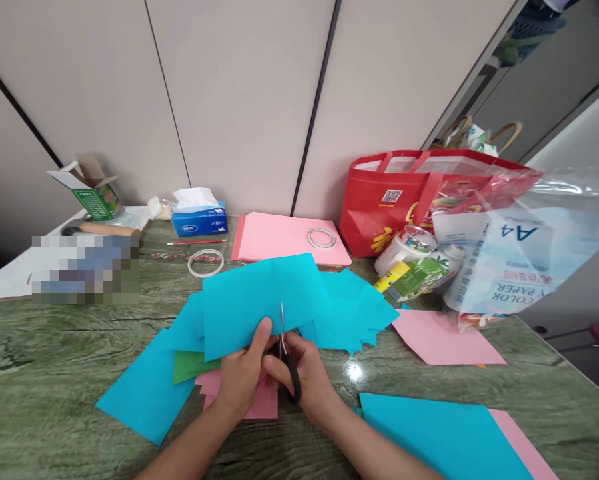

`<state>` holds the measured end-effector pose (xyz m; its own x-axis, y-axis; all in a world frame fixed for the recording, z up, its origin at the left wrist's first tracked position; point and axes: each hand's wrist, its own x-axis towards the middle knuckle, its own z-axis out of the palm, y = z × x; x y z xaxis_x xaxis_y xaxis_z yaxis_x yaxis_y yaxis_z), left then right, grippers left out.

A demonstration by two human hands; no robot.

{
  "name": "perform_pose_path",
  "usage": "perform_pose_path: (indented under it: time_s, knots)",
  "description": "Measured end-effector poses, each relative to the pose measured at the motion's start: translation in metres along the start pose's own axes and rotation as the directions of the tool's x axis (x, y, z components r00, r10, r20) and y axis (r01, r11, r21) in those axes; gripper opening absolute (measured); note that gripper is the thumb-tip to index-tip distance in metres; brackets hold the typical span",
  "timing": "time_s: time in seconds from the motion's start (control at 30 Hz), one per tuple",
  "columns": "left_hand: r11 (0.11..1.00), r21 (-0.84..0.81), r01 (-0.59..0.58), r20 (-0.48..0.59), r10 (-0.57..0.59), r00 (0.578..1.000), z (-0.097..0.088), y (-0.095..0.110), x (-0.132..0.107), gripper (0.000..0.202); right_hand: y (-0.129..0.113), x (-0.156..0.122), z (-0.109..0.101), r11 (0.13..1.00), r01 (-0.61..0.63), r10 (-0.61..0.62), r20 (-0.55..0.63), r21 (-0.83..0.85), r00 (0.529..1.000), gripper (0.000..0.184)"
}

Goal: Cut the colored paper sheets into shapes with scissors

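My left hand [242, 373] pinches the lower edge of a blue paper sheet [259, 300] and holds it up over the table. My right hand [307, 373] grips black-handled scissors [288, 363] whose blades point up into the sheet's lower edge, just right of my left thumb. Under my hands lie more blue sheets [147, 393], a green sheet [192, 365] and pink paper [264, 400].
A green wood-grain table [39, 373] carries a pink paper stack [284, 239] with a tape ring [321, 237], another tape roll [205, 262], a tissue box [199, 219], a red bag [399, 193], glue bottles [404, 257] and a plastic pack of color paper [509, 260]. Blue and pink sheets [444, 433] lie near right.
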<state>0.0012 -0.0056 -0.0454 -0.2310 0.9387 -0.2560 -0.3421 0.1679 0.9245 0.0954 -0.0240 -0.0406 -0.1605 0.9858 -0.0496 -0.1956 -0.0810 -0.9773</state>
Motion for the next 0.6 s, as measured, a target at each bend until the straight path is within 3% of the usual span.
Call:
perform_pose_path:
  time_s: [0.13,0.27,0.47,0.6]
  knots:
    - [0.998,0.03,0.062,-0.009,-0.062,0.998,0.0001,0.0012,-0.0014,0.042,0.0042,0.0012,-0.0006,1.0,-0.009,0.009,-0.013,-0.01,1.0,0.032]
    - [0.997,0.072,-0.002,0.003,0.002,1.0,0.0007,0.0026,-0.0025,0.04,0.0033,0.0019,-0.0016,0.999,-0.04,0.04,-0.022,-0.003,0.999,0.032]
    - [0.991,0.136,-0.01,0.022,0.007,1.0,0.0026,0.003,-0.0027,0.034,-0.0026,-0.0002,-0.003,0.993,-0.116,0.115,-0.044,-0.004,0.992,0.037]
    - [0.992,0.121,-0.04,0.007,0.04,0.999,0.0052,0.004,-0.0044,0.032,-0.0027,-0.002,-0.0052,0.996,-0.091,0.091,-0.079,0.008,0.993,0.042]
